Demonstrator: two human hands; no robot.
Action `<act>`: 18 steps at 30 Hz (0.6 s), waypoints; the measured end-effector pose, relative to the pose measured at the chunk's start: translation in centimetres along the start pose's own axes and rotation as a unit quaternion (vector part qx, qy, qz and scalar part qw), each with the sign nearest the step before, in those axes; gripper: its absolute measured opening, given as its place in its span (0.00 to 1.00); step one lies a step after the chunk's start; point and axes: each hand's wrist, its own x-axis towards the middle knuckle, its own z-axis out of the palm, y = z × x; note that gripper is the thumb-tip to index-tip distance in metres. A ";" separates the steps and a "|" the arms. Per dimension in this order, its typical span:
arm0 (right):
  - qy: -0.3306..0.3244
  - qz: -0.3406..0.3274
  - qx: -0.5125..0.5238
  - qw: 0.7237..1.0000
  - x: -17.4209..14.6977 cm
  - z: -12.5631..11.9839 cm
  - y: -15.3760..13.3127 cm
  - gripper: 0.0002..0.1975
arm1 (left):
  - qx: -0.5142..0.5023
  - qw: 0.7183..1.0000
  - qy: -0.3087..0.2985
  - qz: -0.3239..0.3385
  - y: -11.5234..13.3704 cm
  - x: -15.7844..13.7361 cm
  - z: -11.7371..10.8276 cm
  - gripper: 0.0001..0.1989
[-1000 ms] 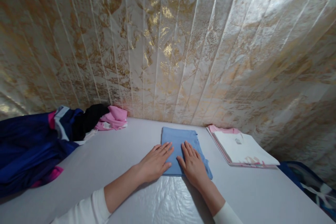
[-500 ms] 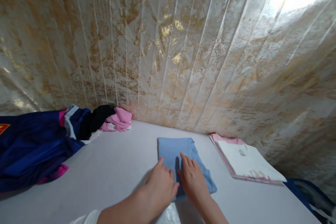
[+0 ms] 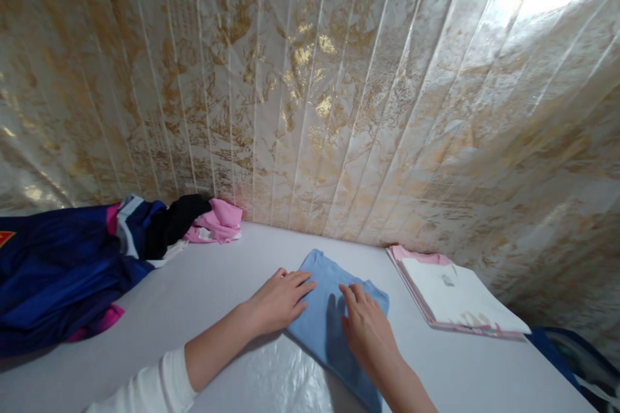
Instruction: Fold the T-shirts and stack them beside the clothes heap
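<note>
Two bare hands work over the middle: the fingers of the left hand [image 3: 277, 301] are lightly spread and laid palm down along one side of a blue cloth [image 3: 323, 313], gripping nothing, probably to steady it and keep that side flat. The right hand [image 3: 365, 321] has its fingers loosely bent and close together above the other side; a dark shadow beside it suggests it is slightly raised, though I cannot tell whether the fingertips touch.

The cloth lies flat on the pale tabletop [image 3: 217, 293], turned at a slant, one corner pointing towards the backdrop [image 3: 290, 122] and another towards the wearer. It is plain light blue, seemingly folded into layers, its near edge fairly straight, its far edge wavier.

Farther out, a neat stack of folded clothes [image 3: 465, 290] sits well to the right, white on top with pink beneath, while a loose heap of clothes [image 3: 62, 277] fills the left; the wide gap between presumably leaves the cloth room to lie flat.
</note>
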 end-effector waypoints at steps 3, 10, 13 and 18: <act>-0.043 -0.019 0.042 0.998 -0.9 -0.8 -1.8 0.26 | 0.059 0.997 -0.010 -0.044 1.9 0.4 -0.7 0.15; -0.028 -0.090 0.056 0.994 -0.1 2.0 -0.2 0.34 | 0.086 0.992 -0.065 -0.060 6.1 -0.8 -2.1 0.09; 0.049 -0.173 0.185 0.966 1.2 3.8 1.9 0.36 | 0.036 0.994 -0.100 -0.033 6.8 -1.5 -3.9 0.11; 0.120 -0.159 0.267 0.943 1.7 3.5 2.8 0.32 | -0.007 0.995 -0.087 -0.038 3.5 -1.3 -4.8 0.11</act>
